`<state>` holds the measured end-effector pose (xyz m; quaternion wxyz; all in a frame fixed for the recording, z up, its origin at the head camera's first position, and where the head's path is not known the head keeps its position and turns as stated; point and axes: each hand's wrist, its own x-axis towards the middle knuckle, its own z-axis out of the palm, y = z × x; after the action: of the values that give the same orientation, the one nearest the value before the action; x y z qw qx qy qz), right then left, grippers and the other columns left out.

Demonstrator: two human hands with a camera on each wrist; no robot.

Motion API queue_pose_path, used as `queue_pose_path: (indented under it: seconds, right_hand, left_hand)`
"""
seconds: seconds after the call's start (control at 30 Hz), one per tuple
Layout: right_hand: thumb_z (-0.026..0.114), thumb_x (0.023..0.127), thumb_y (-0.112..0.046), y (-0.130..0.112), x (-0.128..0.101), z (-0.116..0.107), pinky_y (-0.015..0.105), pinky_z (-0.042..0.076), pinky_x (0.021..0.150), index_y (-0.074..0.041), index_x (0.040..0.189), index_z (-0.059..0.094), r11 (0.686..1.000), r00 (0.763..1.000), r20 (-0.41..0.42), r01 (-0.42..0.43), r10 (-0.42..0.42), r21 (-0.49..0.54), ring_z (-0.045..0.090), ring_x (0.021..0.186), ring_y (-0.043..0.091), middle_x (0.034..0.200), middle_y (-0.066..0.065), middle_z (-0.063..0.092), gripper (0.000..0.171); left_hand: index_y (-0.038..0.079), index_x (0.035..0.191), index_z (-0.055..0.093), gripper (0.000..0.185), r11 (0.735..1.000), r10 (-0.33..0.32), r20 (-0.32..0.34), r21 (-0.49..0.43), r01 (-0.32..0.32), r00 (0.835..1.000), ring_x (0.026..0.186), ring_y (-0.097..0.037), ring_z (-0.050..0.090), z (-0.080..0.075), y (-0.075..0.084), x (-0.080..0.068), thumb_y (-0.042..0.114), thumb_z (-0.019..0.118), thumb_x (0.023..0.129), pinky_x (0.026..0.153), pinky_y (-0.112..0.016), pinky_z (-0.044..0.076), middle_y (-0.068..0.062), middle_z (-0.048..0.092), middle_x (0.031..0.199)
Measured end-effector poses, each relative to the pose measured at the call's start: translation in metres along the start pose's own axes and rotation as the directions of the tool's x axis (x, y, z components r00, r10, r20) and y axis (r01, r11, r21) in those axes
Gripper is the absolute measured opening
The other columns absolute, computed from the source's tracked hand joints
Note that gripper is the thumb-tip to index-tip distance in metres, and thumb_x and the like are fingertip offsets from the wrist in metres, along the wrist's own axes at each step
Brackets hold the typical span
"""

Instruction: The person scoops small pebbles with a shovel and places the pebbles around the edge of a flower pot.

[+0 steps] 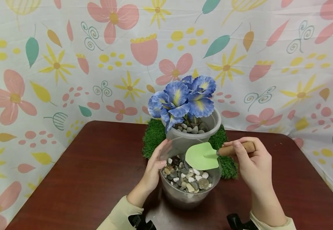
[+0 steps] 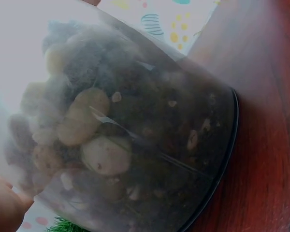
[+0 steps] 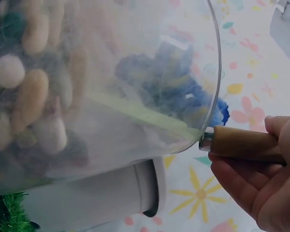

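Note:
My right hand (image 1: 254, 163) grips a small trowel by its wooden handle (image 3: 246, 144). The light green blade (image 1: 202, 156) is over the pebbles inside a clear plastic container. My left hand (image 1: 152, 169) holds that container (image 1: 181, 199) at its left side, thumb at the rim and fingers round the far side. Mixed white, grey and tan pebbles (image 1: 188, 179) lie in it, above a dark layer that shows through the wall in the left wrist view. Through the clear wall, the right wrist view shows the blade slanting inside, with the handle beyond the rim.
Right behind the container stands a whitish pot (image 1: 216, 123) with blue artificial irises (image 1: 181, 95) and grey pebbles. Green artificial grass (image 1: 152, 137) lies under and around it. All stand on a dark red-brown table (image 1: 97, 172), before a flower-patterned cloth (image 1: 68, 64).

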<state>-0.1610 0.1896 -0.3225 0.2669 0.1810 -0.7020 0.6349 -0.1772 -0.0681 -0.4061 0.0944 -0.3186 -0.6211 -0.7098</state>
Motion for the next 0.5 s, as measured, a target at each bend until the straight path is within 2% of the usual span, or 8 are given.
queue_pose_path:
  seconds: [0.07, 0.1, 0.13, 0.17, 0.23, 0.3, 0.4, 0.5]
  right_hand:
    - [0.049, 0.085, 0.007, -0.002, -0.002, 0.001, 0.019, 0.036, 0.044, 0.011, 0.096, 0.049, 0.995, 0.997, 0.010, 0.079, -0.079, -0.064, 0.055, 0.051, 0.009, 0.080, 0.008, 0.070, 0.012]
    - [0.049, 0.084, 0.009, -0.003, -0.003, 0.002, 0.018, 0.036, 0.045, 0.011, 0.095, 0.049, 0.988, 0.993, 0.021, 0.119, -0.118, -0.093, 0.057, 0.055, 0.008, 0.079, 0.009, 0.070, 0.012]
    - [0.050, 0.083, 0.009, -0.005, -0.004, 0.003, 0.017, 0.034, 0.044, 0.011, 0.095, 0.049, 0.976, 0.987, 0.027, 0.160, -0.158, -0.148, 0.055, 0.054, 0.006, 0.078, 0.008, 0.070, 0.012]
    - [0.052, 0.082, 0.009, -0.006, -0.005, 0.005, 0.016, 0.034, 0.045, 0.011, 0.095, 0.050, 0.959, 0.981, 0.033, 0.195, -0.193, -0.206, 0.057, 0.061, 0.005, 0.077, 0.007, 0.070, 0.013]
    - [0.055, 0.081, 0.007, -0.010, -0.008, 0.008, 0.014, 0.033, 0.045, 0.009, 0.095, 0.052, 0.914, 0.965, 0.055, 0.261, -0.257, -0.312, 0.058, 0.064, 0.000, 0.075, 0.006, 0.069, 0.015]
    - [0.058, 0.079, 0.005, -0.013, -0.011, 0.012, 0.013, 0.032, 0.044, 0.007, 0.096, 0.054, 0.875, 0.954, 0.074, 0.298, -0.292, -0.381, 0.059, 0.070, -0.003, 0.073, 0.005, 0.069, 0.017]
    - [0.062, 0.078, 0.000, -0.016, -0.014, 0.015, 0.011, 0.037, 0.047, 0.003, 0.097, 0.056, 0.824, 0.946, 0.093, 0.316, -0.310, -0.471, 0.058, 0.067, -0.008, 0.072, 0.001, 0.069, 0.019]
    - [0.062, 0.079, -0.002, -0.016, -0.014, 0.016, 0.011, 0.036, 0.048, 0.001, 0.095, 0.057, 0.803, 0.946, 0.098, 0.314, -0.308, -0.506, 0.054, 0.061, -0.009, 0.072, -0.001, 0.069, 0.018]
  left_hand:
    - [0.001, 0.142, 0.015, 0.060, 1.000, -0.004, 0.000, 0.000, 0.004, 1.000, 0.129, -0.041, 0.025, 0.000, 0.000, 0.000, 0.005, 0.029, 0.084, 0.101, -0.059, 0.020, -0.023, 0.025, 0.143]
    - [0.001, 0.142, 0.015, 0.061, 1.000, -0.005, 0.001, -0.001, 0.005, 1.000, 0.129, -0.041, 0.025, 0.000, 0.000, 0.000, 0.005, 0.029, 0.084, 0.101, -0.059, 0.020, -0.023, 0.025, 0.143]
    - [0.000, 0.142, 0.014, 0.061, 1.000, -0.006, 0.001, -0.001, 0.006, 1.000, 0.129, -0.041, 0.024, 0.000, 0.000, 0.001, 0.005, 0.029, 0.084, 0.101, -0.059, 0.019, -0.023, 0.025, 0.143]
    - [-0.001, 0.142, 0.014, 0.061, 1.000, -0.005, 0.000, -0.003, 0.005, 1.000, 0.129, -0.042, 0.024, 0.000, 0.000, 0.001, 0.005, 0.029, 0.084, 0.101, -0.059, 0.019, -0.023, 0.025, 0.143]
    - [-0.002, 0.142, 0.014, 0.061, 1.000, -0.001, -0.001, -0.007, 0.001, 1.000, 0.129, -0.043, 0.024, 0.001, 0.000, 0.001, 0.005, 0.029, 0.083, 0.101, -0.059, 0.019, -0.024, 0.024, 0.143]
    - [-0.002, 0.142, 0.014, 0.061, 1.000, -0.003, -0.004, -0.010, 0.003, 1.000, 0.129, -0.042, 0.024, 0.001, 0.000, 0.001, 0.005, 0.029, 0.084, 0.102, -0.059, 0.018, -0.024, 0.024, 0.143]
    - [-0.002, 0.142, 0.013, 0.061, 1.000, -0.007, -0.009, -0.012, 0.007, 1.000, 0.130, -0.041, 0.024, 0.001, 0.000, 0.000, 0.006, 0.029, 0.084, 0.102, -0.058, 0.018, -0.024, 0.025, 0.143]
    - [-0.001, 0.142, 0.014, 0.060, 1.000, -0.006, -0.012, -0.014, 0.006, 1.000, 0.129, -0.041, 0.025, 0.001, -0.001, 0.000, 0.006, 0.029, 0.084, 0.102, -0.058, 0.018, -0.024, 0.025, 0.142]
